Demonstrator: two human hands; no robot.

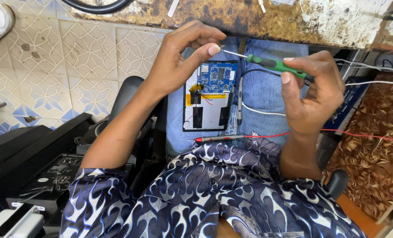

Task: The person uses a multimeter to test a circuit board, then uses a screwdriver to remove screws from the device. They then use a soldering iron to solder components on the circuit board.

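- A red probe (218,138) lies across the lap, nearest the body, its red lead running off to the right.
- An opened tablet (210,97) rests on the jeans, back cover off: blue board at its far end, a yellow label strip beside the pale battery.
- A black probe (239,100) lies along its right edge.
- The right hand (313,90) is closed around a green-handled screwdriver (273,64).
- The left hand (185,55) pinches the tip, apparently setting a bit or screw; next it likely needs steady aim at the board.
- The worn worktop (267,20) edge lies beyond.

Screwdriver (276,65) tip behind fingertips (213,49)
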